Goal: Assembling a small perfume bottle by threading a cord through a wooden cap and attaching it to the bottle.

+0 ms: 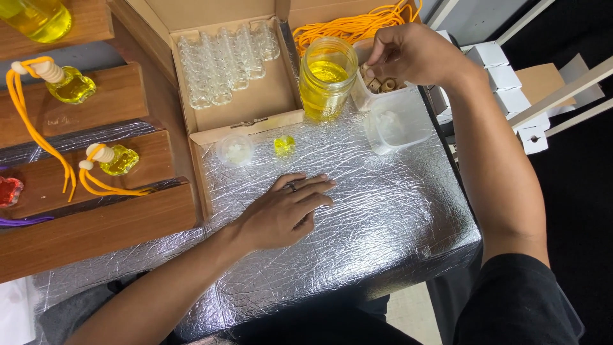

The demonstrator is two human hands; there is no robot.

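My left hand (285,211) lies flat, palm down, on the silver foil-covered table (383,217), fingers together, holding nothing. Just beyond it stand a small bottle filled with yellow liquid (285,145) and a small clear round lid with white bits (234,151). My right hand (408,52) reaches into a clear plastic tub of small wooden caps (382,84), fingertips pinched among them. What they grip is hidden. A glass jar of yellow liquid (326,78) stands left of that tub.
An open cardboard box (255,102) holds several empty glass bottles (223,61). Orange cords (357,24) lie behind the jar. Wooden steps (96,217) at left carry finished yellow bottles with orange cords (115,161). An empty clear tub (399,126) and white boxes (504,80) sit right.
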